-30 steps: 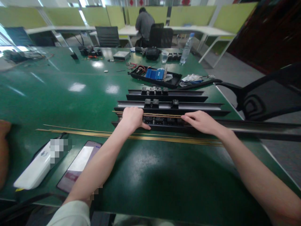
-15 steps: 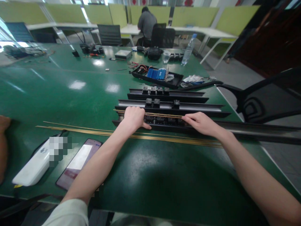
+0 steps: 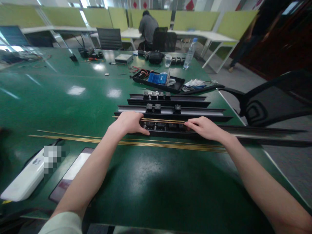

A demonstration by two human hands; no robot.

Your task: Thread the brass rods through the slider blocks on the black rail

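My right hand is closed in a pinch on the right end of thin brass rods, which lie lengthwise over the nearest black rail. Wrapped over the left part of that rail is my left hand. Its thumb is along the near side, and its other fingers are hidden behind. The rods pass beneath this hand and stick out to its left. Small black blocks sit inside the rail between my hands. More long brass rods lie in a loose bundle on the green table in front of the rail.
Behind stand two more black rails with blocks, and a black tray holding a blue part. A phone and a white case lie at left. A chair is at right. One person sits behind; another stands far right.
The view has shifted slightly, so most things appear further left. My left hand's thumb and fingers are a little further apart. My right hand keeps its pinch on the rods.
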